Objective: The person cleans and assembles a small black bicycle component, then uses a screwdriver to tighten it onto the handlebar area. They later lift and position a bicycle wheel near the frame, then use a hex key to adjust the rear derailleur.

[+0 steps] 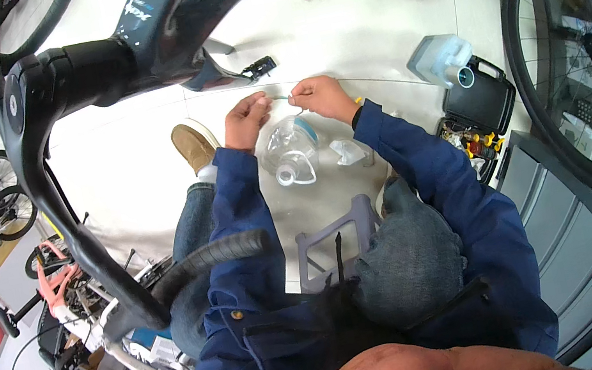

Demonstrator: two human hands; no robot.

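Both hands are held close together above the pale floor, just below a black brake caliper (260, 68) at the end of the bike's fork. My left hand (247, 121) is closed in a pinch, and so is my right hand (324, 98). Between their fingertips runs a thin greenish piece (281, 98), too small to name. Under the hands is a large clear plastic bottle (291, 146) with a blue band, its neck toward me. Right of the bottle lies a crumpled white tissue or wrapper (348, 150).
Overhead crosses a dark bike frame (162, 30) with a drop handlebar (98, 251) on the left. To the right are a bluish jug (440, 56), an open black toolbox (483, 100), a wheel (526, 73) and a grey cabinet (568, 224). A grey stool (358, 221) stands near my knee.
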